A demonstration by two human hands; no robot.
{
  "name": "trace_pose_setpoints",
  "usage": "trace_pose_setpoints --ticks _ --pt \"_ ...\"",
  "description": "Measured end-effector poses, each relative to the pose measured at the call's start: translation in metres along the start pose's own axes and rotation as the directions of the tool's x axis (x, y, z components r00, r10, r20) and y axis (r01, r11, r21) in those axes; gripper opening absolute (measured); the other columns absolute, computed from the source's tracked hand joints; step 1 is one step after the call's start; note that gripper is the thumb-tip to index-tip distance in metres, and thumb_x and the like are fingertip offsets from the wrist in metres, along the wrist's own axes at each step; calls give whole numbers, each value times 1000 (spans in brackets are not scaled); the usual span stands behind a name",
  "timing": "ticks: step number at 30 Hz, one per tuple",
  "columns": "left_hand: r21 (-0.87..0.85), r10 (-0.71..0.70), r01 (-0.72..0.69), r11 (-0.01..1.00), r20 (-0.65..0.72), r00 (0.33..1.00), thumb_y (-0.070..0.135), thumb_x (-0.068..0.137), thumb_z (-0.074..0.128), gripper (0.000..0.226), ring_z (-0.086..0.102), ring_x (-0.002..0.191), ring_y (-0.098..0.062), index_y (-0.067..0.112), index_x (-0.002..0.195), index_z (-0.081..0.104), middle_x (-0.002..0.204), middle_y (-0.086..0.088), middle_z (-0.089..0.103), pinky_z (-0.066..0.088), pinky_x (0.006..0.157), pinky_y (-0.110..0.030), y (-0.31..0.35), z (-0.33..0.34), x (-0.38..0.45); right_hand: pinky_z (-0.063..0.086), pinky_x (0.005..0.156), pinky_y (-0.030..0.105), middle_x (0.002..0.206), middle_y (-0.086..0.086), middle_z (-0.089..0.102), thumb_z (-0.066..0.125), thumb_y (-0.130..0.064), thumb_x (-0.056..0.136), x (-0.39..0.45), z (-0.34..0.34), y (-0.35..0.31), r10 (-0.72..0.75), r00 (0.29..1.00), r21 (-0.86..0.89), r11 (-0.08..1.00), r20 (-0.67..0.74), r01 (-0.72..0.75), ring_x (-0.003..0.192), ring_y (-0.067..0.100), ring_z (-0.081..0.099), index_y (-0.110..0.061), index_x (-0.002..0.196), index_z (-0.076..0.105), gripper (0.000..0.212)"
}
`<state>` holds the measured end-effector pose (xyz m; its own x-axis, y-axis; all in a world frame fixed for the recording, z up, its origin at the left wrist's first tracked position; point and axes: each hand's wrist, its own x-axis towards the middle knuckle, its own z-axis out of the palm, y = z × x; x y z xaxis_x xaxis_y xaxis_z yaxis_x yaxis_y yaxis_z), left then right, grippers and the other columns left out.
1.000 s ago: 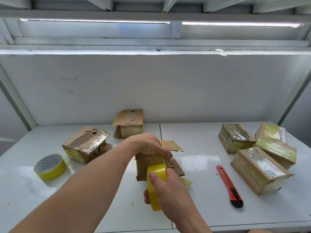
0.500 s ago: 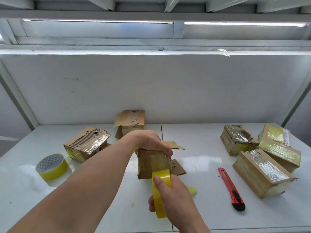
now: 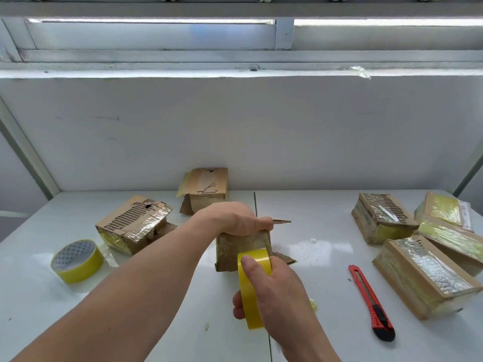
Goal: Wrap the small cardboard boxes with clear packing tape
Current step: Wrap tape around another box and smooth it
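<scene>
Since the earlier frames, right hand (image 3: 279, 291) and tape roll (image 3: 251, 286) have drawn slightly nearer the front edge of the table (image 3: 313, 257), while the left hand (image 3: 235, 218) stays clamped on the box. Left hand: fingers curled over the top of the centre cardboard box (image 3: 240, 249), which stands upright at mid-table. Right hand: fingers wrapped round the yellow-tinted roll, thumb on its outer face; the roll stands on edge, touching the box's near face. Toward the left edge lie a spare tape roll (image 3: 77, 259) and a torn box (image 3: 133, 223); an opened box (image 3: 206, 186) stands at the back edge. Near the right edge, four wrapped boxes (image 3: 418, 273) are grouped, with a red utility knife (image 3: 371, 301) just beside them.
</scene>
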<state>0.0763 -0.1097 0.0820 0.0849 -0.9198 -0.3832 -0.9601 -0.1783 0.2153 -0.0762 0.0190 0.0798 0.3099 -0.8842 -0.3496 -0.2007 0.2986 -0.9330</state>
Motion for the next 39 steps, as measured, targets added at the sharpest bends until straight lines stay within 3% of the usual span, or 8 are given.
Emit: trace_pose_setpoints --ticks 9,21,25,29,31,33,36,39 --pt "96 22 -16 995 -65 998 91 78 33 85 62 94 -26 22 104 75 101 -3 66 47 72 -33 1 -4 3 58 65 33 73 7 76 51 -41 102 -2 0 13 50 998 -81 996 41 -47 66 24 75 -16 102 54 25" --pt "-151 -71 100 983 190 979 82 78 52 62 68 80 -27 22 86 68 94 -6 69 55 70 -37 -6 -16 -7 60 72 37 73 6 76 51 -44 102 2 1 29 106 990 -132 987 92 -94 69 25 76 -14 103 52 30" --pt "-121 -51 76 990 196 979 96 70 42 78 67 91 -25 23 86 66 95 -3 66 56 87 -41 -5 -16 -6 56 59 27 78 10 77 51 -45 102 8 1 32 110 991 -96 990 74 -103 65 22 74 -11 104 51 34" --pt "234 76 -13 972 -260 963 96 75 26 84 61 104 -25 21 96 58 101 -2 62 43 76 -36 -3 0 -2 52 54 22 79 12 77 51 -46 101 14 2 29 89 993 -54 995 75 -85 63 21 73 -13 105 52 34" --pt "404 321 -50 914 -638 700 87 79 35 72 63 82 -24 18 89 53 88 -3 59 45 62 -34 -6 15 -4 54 59 25 79 12 77 52 -48 100 16 5 30 70 995 -48 997 73 -67 65 22 73 -16 105 53 33" --pt "495 456 -90 864 -694 557 74 89 37 58 65 67 -25 18 78 48 77 -3 60 39 50 -32 -9 20 -8 55 60 25 77 12 76 52 -46 100 16 9 32 50 996 -43 998 73 -47 62 21 71 -16 104 53 29" --pt "480 386 -89 873 -566 728 67 99 29 52 65 94 -25 20 94 53 102 -2 64 34 64 -32 -10 27 -11 55 59 25 75 12 75 52 -44 101 18 10 36 43 997 -22 999 57 -42 60 21 71 -17 103 53 27" --pt "380 337 -106 919 -615 713 70 96 31 58 58 96 -21 19 101 58 102 0 59 35 72 -29 -14 34 -22 55 59 26 78 13 76 51 -46 101 19 8 34 54 995 -3 999 79 -54 62 21 72 -16 106 53 30"
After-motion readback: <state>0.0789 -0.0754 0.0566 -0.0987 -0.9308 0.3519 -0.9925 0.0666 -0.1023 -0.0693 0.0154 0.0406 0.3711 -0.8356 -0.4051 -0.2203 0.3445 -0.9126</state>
